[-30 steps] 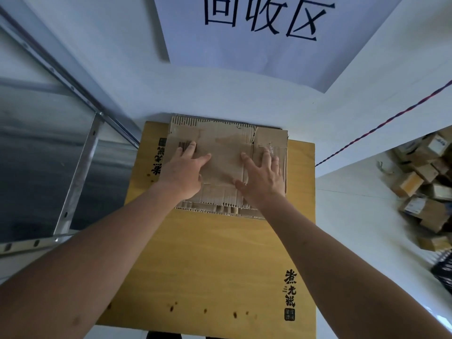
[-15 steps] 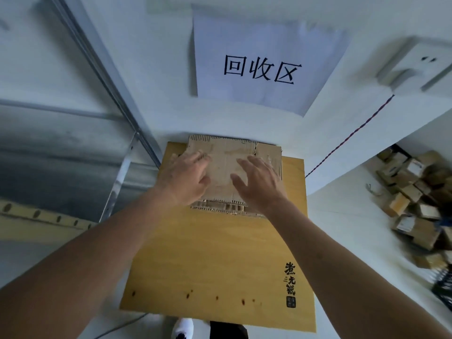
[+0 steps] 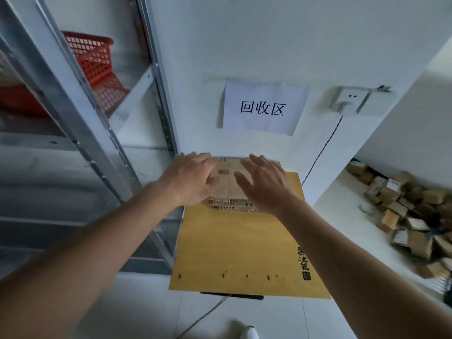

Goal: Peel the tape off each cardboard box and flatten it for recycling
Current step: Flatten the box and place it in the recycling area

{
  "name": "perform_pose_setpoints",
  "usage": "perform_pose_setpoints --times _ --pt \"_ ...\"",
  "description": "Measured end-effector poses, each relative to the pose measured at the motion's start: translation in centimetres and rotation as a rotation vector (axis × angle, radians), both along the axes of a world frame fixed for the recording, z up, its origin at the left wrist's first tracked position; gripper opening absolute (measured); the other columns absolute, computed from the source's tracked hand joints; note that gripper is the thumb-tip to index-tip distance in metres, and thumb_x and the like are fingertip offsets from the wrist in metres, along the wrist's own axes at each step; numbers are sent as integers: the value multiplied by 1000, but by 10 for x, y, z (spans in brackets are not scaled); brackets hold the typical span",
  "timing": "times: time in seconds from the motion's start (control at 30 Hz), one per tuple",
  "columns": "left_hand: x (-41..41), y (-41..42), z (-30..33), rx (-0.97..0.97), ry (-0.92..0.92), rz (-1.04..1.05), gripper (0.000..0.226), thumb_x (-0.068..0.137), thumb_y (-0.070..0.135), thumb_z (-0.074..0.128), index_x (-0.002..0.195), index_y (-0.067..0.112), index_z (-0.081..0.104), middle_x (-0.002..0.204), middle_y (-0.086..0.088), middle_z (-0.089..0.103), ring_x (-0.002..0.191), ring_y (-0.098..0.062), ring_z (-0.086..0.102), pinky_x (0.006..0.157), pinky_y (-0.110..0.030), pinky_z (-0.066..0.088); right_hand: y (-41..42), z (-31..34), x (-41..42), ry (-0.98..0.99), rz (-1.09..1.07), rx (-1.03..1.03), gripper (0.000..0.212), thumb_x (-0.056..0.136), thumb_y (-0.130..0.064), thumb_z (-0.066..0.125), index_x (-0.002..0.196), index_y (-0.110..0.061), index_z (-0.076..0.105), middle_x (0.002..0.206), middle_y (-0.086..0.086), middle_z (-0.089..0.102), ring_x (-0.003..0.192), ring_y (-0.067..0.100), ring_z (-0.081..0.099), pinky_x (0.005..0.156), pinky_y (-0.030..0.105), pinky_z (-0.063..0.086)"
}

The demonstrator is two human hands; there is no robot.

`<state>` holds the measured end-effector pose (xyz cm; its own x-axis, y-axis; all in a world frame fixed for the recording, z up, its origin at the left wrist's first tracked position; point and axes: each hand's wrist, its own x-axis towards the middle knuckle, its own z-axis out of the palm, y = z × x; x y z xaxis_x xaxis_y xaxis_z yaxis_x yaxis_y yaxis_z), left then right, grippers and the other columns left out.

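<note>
Both my hands are out over a stack of flattened cardboard boxes [image 3: 228,185] at the far end of a small yellow wooden table [image 3: 242,245], close against the white wall [image 3: 269,45]. My left hand [image 3: 189,178] is palm down at the stack's left edge, fingers spread flat, gripping nothing; can't tell if the palm is touching the cardboard or just above it. My right hand [image 3: 265,183] is over the stack's right side, fingers splayed wide and a bit blurred, also holding nothing; contact unclear too.

Top sheet of the stack shows a small barcode [image 3: 223,172] between my hands. Corrugated edges of several layers show at the near side of the stack.

Table has black characters printed [image 3: 303,261] near its right front corner and a few dark spots along the near edge.

On the wall above the stack, a white paper sign [image 3: 263,107] with "回收区". Right of it a white wall socket [image 3: 348,101] with a plug in it; a thin red cord [image 3: 322,150] runs down from there toward the table's far right corner.

Left: metal shelving rack [image 3: 80,123], with a red plastic basket [image 3: 95,67] on an upper shelf.

Far right on the floor: a pile of small cardboard boxes [image 3: 401,209], still boxed up, well apart from the table. White shoe tip [image 3: 248,333] at bottom edge.
</note>
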<state>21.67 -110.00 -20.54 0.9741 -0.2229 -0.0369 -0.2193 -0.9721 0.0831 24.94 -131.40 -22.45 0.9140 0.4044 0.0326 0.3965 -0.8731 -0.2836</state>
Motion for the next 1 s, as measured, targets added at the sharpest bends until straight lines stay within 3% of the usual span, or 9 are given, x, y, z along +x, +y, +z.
perform_pose_setpoints --times 0.2,0.43,0.6,1.0 --pt "-66 6 62 -22 -78 48 63 109 49 34 164 21 24 169 -4 26 154 -24 28 124 -44 24 4 60 -59 -76 59 -10 68 106 -64 23 163 -26 28 171 3 22 159 19 16 128 42 14" --pt "-153 -1 108 -59 -182 150 59 107 50 35 158 21 35 159 2 42 144 -19 42 116 -44 40 0 120 -129 -205 191 39 62 108 -58 29 160 -25 36 168 3 33 155 22 29 123 41 27" --pt "-220 6 129 -75 -226 261 58 106 50 37 156 20 38 161 3 40 146 -18 40 117 -42 38 13 146 -175 -253 312 92 57 108 -54 34 152 -20 48 158 7 48 145 25 45 113 41 39" --pt "-371 123 172 31 -320 546 61 107 51 35 161 23 32 168 3 30 153 -18 30 122 -45 31 170 190 -278 -343 622 169 55 107 -54 37 151 -24 51 156 3 51 140 26 51 112 43 44"
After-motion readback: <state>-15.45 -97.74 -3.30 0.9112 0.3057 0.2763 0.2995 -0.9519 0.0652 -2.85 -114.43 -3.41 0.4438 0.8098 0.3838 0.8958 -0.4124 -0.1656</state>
